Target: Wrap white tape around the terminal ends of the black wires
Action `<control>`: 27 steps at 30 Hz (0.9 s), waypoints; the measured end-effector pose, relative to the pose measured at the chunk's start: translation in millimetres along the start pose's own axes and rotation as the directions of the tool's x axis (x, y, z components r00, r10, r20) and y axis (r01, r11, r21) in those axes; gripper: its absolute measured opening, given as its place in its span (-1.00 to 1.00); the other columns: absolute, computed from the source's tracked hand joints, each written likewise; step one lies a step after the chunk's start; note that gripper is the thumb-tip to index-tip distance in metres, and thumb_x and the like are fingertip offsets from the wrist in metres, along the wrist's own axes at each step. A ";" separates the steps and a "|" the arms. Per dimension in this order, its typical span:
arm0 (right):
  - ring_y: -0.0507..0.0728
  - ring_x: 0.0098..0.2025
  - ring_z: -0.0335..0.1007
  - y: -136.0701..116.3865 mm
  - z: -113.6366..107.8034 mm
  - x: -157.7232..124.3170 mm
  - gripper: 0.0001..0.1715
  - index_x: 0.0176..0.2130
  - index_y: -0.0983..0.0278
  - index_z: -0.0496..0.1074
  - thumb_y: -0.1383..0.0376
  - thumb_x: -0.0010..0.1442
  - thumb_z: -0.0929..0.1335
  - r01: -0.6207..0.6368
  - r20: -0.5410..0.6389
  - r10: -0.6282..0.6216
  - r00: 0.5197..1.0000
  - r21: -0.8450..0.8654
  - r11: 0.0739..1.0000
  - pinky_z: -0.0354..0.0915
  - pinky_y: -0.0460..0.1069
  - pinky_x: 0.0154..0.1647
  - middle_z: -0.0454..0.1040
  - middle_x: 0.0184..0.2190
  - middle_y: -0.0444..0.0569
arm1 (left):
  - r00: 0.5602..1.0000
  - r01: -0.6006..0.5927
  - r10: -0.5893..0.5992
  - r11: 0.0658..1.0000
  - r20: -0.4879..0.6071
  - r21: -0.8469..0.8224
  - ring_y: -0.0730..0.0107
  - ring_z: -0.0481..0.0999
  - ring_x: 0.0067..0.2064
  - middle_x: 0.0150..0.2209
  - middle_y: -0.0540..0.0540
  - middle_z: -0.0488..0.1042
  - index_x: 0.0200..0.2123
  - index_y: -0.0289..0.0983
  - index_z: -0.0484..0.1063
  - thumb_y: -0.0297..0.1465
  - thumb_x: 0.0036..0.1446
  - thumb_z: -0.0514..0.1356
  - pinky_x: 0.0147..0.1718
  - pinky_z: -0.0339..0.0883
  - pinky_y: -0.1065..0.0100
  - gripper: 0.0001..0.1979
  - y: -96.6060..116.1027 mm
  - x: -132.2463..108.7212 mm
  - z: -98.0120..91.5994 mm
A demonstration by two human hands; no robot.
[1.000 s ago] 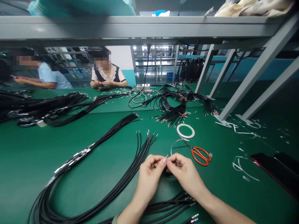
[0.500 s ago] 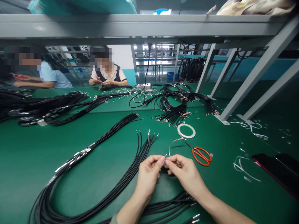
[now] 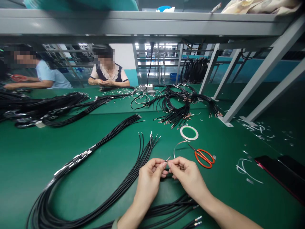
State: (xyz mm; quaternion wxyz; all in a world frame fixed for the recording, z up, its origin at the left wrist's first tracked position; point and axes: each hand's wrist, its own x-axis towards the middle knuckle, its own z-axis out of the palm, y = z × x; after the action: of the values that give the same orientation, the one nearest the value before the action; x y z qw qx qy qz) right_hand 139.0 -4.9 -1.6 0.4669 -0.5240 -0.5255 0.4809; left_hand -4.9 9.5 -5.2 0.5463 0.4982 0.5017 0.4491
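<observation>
My left hand [image 3: 150,176] is closed in a pinch on the end of a thin black cable [image 3: 168,159], whose metal tip pokes up between the fingers. Right beside it, the fingertips of my right hand [image 3: 187,175] are pressed together. A narrow strip of tape [image 3: 175,149] runs from the tape roll [image 3: 189,133] down to my right fingers, which hide its end. Orange-handled scissors [image 3: 204,158] lie just beyond my right hand. Left of my hands, a bundle of black cables [image 3: 109,203] curves over the green table, and more cables [image 3: 171,208] lie under my wrists.
Tangled black cables [image 3: 176,113] with metal ends lie farther back. A phone-like dark object [image 3: 278,175] and white scraps [image 3: 245,170] are at the right. Slanted metal legs [image 3: 250,79] carry a shelf beam [image 3: 143,24] overhead. Two people [image 3: 108,71] sit across the table.
My hands have shifted slightly left, still pinching close together. The cable tip now shows a little more above my fingers. The view has shifted a little.
</observation>
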 end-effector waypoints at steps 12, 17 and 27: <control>0.01 -0.53 0.28 -6.6 1.1 -1.5 -0.72 -0.36 0.33 0.49 0.16 0.19 0.35 0.035 -0.012 -0.035 0.999 0.009 0.999 0.21 -0.12 -0.51 0.47 -0.53 -0.10 | 0.997 0.074 -0.070 0.988 0.031 -0.136 0.48 0.47 -0.59 -0.60 -0.03 0.48 -0.43 -0.37 0.45 -0.25 -0.02 0.30 -0.57 0.38 0.48 -0.74 3.1 0.7 2.1; 0.01 -0.51 0.29 -7.2 0.7 -0.2 -0.72 -0.38 0.33 0.48 0.16 0.19 0.34 0.033 -0.005 -0.033 0.999 0.005 0.999 0.21 -0.12 -0.51 0.49 -0.50 -0.08 | 0.995 0.086 -0.078 0.984 0.055 -0.159 0.51 0.46 -0.61 -0.57 -0.03 0.48 -0.46 -0.38 0.44 -0.24 -0.04 0.31 -0.60 0.37 0.50 -0.72 4.1 1.4 2.3; -0.01 -0.57 0.23 -8.2 2.3 -1.8 -0.72 -0.41 0.35 0.46 0.17 0.18 0.34 -0.005 -0.018 0.005 1.000 -0.010 1.000 0.15 -0.13 -0.56 0.43 -0.59 -0.12 | 1.000 0.005 -0.006 0.998 -0.015 -0.068 0.47 0.49 -0.55 -0.58 -0.02 0.49 -0.37 -0.35 0.43 -0.28 0.06 0.26 -0.53 0.40 0.48 -0.78 -2.6 -1.7 5.4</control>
State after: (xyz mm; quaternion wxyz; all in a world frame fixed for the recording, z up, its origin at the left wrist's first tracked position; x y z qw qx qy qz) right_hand 135.9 -6.6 6.3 0.4680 -0.5319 -0.5223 0.4746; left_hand 0.4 7.1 -7.6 0.5604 0.4744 0.4916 0.4684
